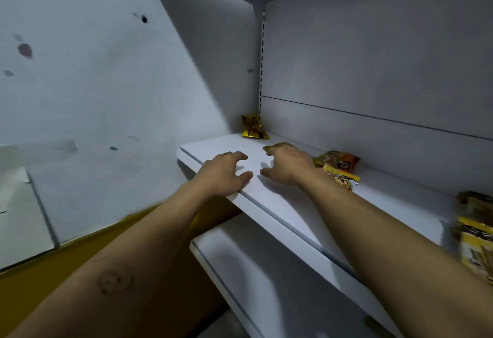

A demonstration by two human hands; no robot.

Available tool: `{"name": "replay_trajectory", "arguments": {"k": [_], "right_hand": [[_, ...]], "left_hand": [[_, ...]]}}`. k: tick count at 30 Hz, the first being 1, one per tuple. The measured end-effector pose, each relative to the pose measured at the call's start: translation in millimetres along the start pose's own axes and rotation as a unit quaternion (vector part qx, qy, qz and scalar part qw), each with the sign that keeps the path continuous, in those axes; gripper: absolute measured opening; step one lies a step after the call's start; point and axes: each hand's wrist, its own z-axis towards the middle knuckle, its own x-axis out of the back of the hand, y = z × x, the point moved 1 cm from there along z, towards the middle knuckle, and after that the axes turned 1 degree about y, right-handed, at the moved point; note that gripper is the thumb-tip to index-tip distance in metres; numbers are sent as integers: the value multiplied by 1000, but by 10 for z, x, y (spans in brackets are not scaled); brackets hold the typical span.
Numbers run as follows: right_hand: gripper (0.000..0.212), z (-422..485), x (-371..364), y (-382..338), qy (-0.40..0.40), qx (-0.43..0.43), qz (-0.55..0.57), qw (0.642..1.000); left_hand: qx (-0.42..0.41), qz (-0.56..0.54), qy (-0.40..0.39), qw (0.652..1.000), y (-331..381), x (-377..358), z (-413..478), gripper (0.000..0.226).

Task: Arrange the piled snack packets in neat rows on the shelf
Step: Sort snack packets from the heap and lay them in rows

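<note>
A white shelf [269,204] runs from the left middle toward the lower right. One gold snack packet [254,127] stands upright in its far left corner. My left hand [223,175] hovers at the shelf's front edge with fingers spread, holding nothing. My right hand [286,165] lies over the shelf with spread fingers and its thumb apart. Its fingertips reach the edge of an olive-gold packet [280,145], mostly hidden behind the hand. Just right of that wrist lie an orange-brown packet [340,161] and a yellow packet [342,178], piled loosely.
More yellow and brown packets [476,233] are stacked at the right edge, blurred. A lower white shelf [266,271] juts out beneath. The white side panel [106,97] stands on the left, the back panel [373,71] behind. A yellow surface [66,265] shows below my left arm.
</note>
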Motion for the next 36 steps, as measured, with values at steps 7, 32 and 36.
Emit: {"name": "replay_trajectory", "arguments": {"k": [7,32,36], "right_hand": [[50,631,-148,107,-46,-161,-31,985],[58,1050,-402,156,48,-328,-37,943],[57,1067,-488,181,32,-339,-39,940]], "left_hand": [[-35,23,-13,999,-398,-183,1043,54],[-183,-207,-65,959,-563,-761,3116,17],[-237,-298,-94,920,-534,-732,2933,23]]}}
